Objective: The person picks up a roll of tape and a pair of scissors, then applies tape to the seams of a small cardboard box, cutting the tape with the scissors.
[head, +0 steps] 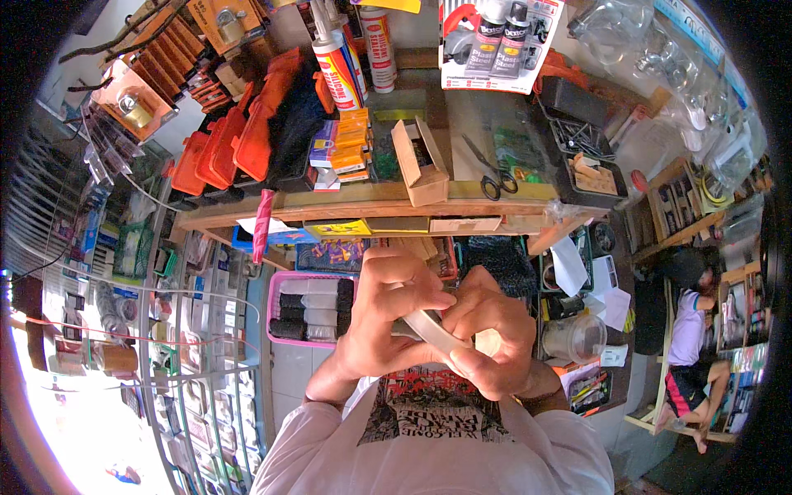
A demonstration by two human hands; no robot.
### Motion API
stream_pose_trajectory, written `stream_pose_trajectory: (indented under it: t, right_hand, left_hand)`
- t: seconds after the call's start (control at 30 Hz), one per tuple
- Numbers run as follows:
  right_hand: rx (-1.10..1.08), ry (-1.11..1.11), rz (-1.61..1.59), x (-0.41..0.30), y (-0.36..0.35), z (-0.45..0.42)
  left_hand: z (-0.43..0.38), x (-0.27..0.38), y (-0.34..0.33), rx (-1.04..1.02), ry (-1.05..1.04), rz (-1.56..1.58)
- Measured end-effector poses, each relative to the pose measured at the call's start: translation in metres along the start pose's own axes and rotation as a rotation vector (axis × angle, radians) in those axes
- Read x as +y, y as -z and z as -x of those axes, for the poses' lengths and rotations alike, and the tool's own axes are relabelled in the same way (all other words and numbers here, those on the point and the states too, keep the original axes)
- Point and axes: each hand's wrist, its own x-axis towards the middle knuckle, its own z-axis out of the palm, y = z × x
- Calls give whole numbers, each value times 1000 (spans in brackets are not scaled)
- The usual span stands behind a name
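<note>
Both hands are raised in front of my chest, holding a pale, narrow ring-shaped object that looks like a roll of tape. My left hand grips it from one side with bent fingers and thumb. On the other side my right hand pinches it, thumb along its edge. The fingers hide part of the ring. Beyond the hands is a wooden counter with a glass top, bearing black-handled scissors, an opened small cardboard box and stacked orange small boxes.
A pink basket of packed rolls stands beside my left forearm. Silicone sealant tubes and orange cases stand on the counter. A clear plastic jar lies at right. Another person is at the far right, near wooden shelves.
</note>
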Motion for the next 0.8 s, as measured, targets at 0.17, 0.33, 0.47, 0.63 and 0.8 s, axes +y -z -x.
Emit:
stream_pose_trajectory:
  t: [0.17, 0.33, 0.47, 0.63, 0.8]
  right_hand:
    - [-9, -10, -17, 0, 0, 1]
    - [-13, -50, -4, 0, 3, 0]
    - [-27, -88, 54, 1, 3, 2]
    - [-63, 6, 24, 0, 4, 0]
    - [-63, 13, 26, -7, 7, -4]
  left_hand:
    - [3, 0, -6, 20, -56, -44]
    - [3, 0, -8, 29, -52, -122]
    - [6, -1, -8, 49, -58, -153]
    - [5, 1, -8, 82, -43, -73]
    - [10, -2, -5, 98, -80, -63]
